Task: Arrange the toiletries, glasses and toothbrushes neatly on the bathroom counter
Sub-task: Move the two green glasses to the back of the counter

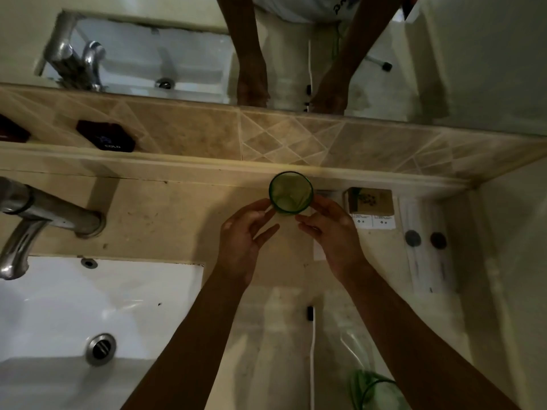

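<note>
A green glass (291, 193) stands upright on the beige counter (177, 220), close to the tiled backsplash. My left hand (245, 241) is at its left side with fingers spread, the fingertips at the glass wall. My right hand (331, 229) flanks its right side, fingers loose and apart, thumb near the base. Neither hand is closed around it. A second green glass (377, 390) shows at the bottom edge, partly cut off. To the right lie a brown packet (370, 201) and white wrapped sachets (426, 255) with two dark round caps.
A chrome tap (44, 216) and a white sink (88, 303) with its drain (100, 349) fill the left. A dark knob marked COLD (106, 140) sits on the ledge. A mirror (444, 69) runs above. A white cable (312, 350) crosses the counter's front. A wall closes the right side.
</note>
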`<state>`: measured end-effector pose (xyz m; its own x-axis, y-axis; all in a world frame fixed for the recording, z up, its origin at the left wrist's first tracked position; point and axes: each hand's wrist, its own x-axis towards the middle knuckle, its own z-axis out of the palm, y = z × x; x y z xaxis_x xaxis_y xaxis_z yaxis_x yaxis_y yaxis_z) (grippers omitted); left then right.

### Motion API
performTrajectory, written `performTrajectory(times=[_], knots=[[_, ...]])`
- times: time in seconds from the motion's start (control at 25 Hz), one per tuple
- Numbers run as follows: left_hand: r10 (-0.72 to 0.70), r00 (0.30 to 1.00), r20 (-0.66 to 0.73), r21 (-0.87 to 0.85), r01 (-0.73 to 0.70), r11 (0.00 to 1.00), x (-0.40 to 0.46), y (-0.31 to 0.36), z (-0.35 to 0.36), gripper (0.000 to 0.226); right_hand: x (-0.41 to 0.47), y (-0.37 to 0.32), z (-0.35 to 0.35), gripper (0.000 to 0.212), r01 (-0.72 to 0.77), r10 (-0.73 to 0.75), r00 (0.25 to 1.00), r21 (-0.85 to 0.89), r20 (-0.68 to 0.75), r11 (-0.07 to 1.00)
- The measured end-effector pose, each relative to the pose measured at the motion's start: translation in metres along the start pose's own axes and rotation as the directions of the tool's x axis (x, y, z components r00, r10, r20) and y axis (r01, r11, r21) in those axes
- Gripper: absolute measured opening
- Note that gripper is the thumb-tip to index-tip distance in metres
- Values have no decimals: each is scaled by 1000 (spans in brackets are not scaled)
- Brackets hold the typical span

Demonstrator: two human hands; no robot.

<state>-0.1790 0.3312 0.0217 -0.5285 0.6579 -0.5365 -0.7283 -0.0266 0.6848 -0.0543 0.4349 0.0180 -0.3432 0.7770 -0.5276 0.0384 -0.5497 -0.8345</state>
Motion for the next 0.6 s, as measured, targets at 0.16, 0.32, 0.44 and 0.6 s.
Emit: performTrajectory(times=[0.16,0.32,0.44,0.6], knots=[[5,1000,-19,6,-5,1000,2,-1,0,32,1,-1,-2,48,-24,24,1000,16,17,1000],[9,998,-67,57,-5,998,-3,-6,-4,31,-11,-2,-6,50,-36,36,999,6,11,999],[-63,995,-83,136,74,988,-16,-15,-10,29,-32,-2,-22,42,-52,51,998,-32,-31,998],[-190,979,-71,256,202,945,-58,-38,-13,25,-85,0,-70,24,-25,1,995,-236,-102,971]])
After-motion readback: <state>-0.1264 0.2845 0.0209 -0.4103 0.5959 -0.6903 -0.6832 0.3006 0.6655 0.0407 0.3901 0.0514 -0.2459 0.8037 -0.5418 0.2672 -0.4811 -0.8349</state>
